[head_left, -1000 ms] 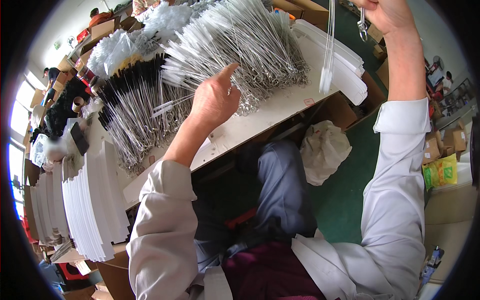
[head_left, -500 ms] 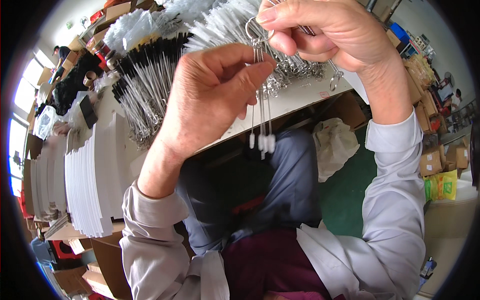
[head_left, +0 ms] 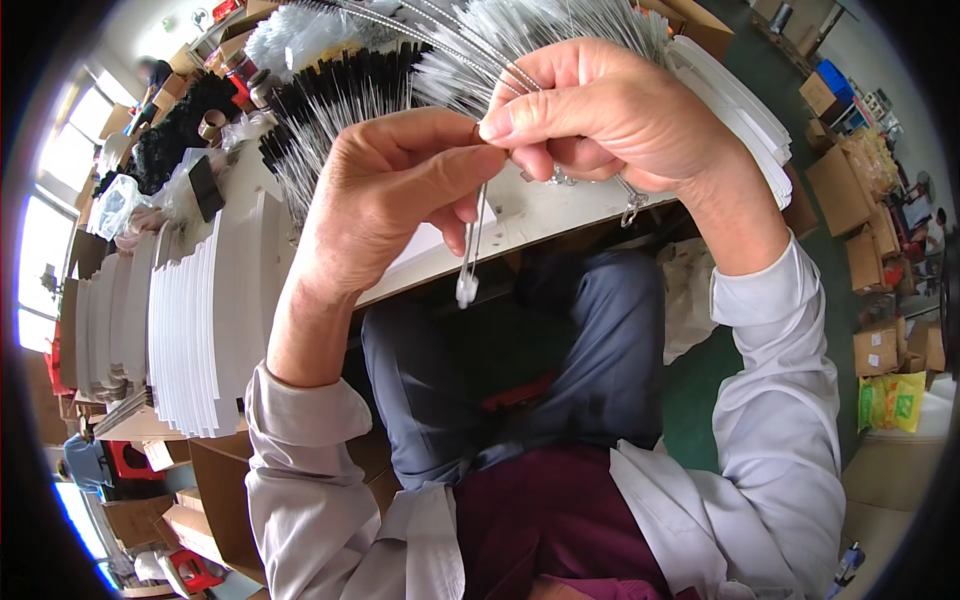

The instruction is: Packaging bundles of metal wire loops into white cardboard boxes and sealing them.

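- My white table [head_left: 545, 212] runs slantwise in front of me, its near edge above my knees.
- On it stand close rows of black-bristled brushes [head_left: 320, 85] and, farther right, white-bristled brushes [head_left: 585, 25], all on thin metal stems.
- A stack of long white strips [head_left: 185, 330] stands to my left; more white pieces [head_left: 735, 110] lie at the table's right end.
- Beneath the table's right side, a pale bag [head_left: 685, 290] rests on the green floor [head_left: 695, 405].
- Bright windows [head_left: 75, 135] line the left wall; cardboard cartons [head_left: 845, 185] crowd the right.
- A yellow-and-green packet [head_left: 893, 402] at the right carries printing, and a carton near it has a small pale label [head_left: 877, 340]; both are too small for me to read.
- My left hand [head_left: 390, 195] pinches the thin hanging wires [head_left: 470, 265] between thumb and forefinger; their white tips dangle below my fingers.
- My right hand [head_left: 620, 115] grips a bundle of twisted wires [head_left: 425, 38], which fans up leftward; its metal loops [head_left: 632, 208] hang beneath my palm.
- My fingertips meet, hiding whatever lies between them.
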`<state>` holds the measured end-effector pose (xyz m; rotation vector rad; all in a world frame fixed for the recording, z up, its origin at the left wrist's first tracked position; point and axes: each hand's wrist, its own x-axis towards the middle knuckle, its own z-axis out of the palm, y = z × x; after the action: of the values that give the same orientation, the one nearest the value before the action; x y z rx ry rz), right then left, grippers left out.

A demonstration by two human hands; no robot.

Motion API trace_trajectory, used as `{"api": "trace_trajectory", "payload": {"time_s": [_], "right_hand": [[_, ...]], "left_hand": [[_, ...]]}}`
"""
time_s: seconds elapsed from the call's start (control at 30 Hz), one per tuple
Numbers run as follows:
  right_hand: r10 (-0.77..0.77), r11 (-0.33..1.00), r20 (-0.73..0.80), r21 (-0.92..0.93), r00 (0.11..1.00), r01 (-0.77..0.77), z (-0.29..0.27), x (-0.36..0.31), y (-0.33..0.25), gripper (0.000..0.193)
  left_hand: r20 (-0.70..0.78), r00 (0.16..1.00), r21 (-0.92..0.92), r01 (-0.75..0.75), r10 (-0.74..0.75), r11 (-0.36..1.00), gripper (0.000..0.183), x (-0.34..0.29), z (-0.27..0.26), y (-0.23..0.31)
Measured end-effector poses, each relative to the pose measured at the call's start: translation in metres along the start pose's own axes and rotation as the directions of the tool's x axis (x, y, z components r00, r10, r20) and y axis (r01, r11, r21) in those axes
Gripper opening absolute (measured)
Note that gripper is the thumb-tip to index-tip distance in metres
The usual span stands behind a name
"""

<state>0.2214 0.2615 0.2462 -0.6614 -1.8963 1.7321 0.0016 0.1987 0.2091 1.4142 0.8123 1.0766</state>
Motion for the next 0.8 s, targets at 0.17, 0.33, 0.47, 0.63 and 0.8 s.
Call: {"api": "trace_trajectory", "payload": {"time_s": [0.17, 0.33, 0.47, 0.63, 0.8], "right_hand": [[0.024, 0.999, 0.038, -0.024, 0.999, -0.024, 0.014, 0.000, 0.007, 0.027], [-0.030, 0.957, -0.012, 0.289, 0.999, 0.032, 0.019, 0.000, 0.047, 0.026], [-0.379, 0.925, -0.209, -0.085, 0.901, 0.369, 0.036, 0.013, 0.104, 0.034], [-0.071, 0.844, 0.122, 0.536, 0.990, -0.006, 0.050, 0.000, 0.134, 0.036], [0.041, 0.776, 0.187, 0.613, 0.981, -0.150, 0.060, -0.022, 0.169, 0.040]], "left_hand": [[-0.105, 0.992, 0.120, -0.051, 0.064, 0.991, 0.013, -0.009, -0.008, 0.000], [-0.172, 0.983, 0.083, -0.043, 0.057, 0.996, 0.013, -0.019, -0.003, 0.009], [-0.124, 0.990, 0.050, -0.068, 0.074, 0.996, 0.015, -0.022, 0.001, 0.013], [-0.166, 0.981, -0.035, -0.106, 0.099, 0.994, 0.018, -0.023, -0.012, 0.006], [-0.261, 0.963, -0.041, -0.084, 0.071, 0.996, 0.017, -0.038, -0.029, -0.008]]}}
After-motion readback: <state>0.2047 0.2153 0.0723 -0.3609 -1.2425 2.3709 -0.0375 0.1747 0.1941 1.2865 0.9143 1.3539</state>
